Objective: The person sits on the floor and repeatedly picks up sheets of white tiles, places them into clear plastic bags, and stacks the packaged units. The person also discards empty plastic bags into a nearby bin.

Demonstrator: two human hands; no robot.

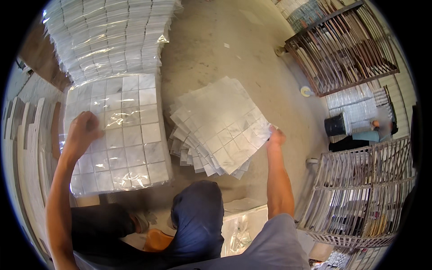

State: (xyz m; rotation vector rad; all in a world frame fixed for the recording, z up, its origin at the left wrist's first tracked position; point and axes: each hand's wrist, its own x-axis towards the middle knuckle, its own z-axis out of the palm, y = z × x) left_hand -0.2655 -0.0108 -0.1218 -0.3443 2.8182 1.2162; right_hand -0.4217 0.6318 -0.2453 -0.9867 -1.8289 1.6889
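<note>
A stack of white-grey marble mosaic tile sheets [225, 121] stands in front of me, its sheets fanned out at different angles. My right hand [276, 136] is closed on the right corner of the top sheet, thumb and fingers pinching its edge. To the left lies a pile of mosaic sheets under shiny clear plastic film [128, 130]. Over the left side of that pile is my left hand [84, 130], its fingers curled together. Whatever those fingers hold, if anything, is hidden.
Behind the wrapped pile rises a taller plastic-wrapped stack [112, 36]. Pale slabs [33, 144] lean at the far left. Slatted metal racks [344, 47] full of thin pieces line the right, where another person [365, 136] is beside a black bucket [334, 125]. A clear-plastic-covered box [240, 229] sits by my knee.
</note>
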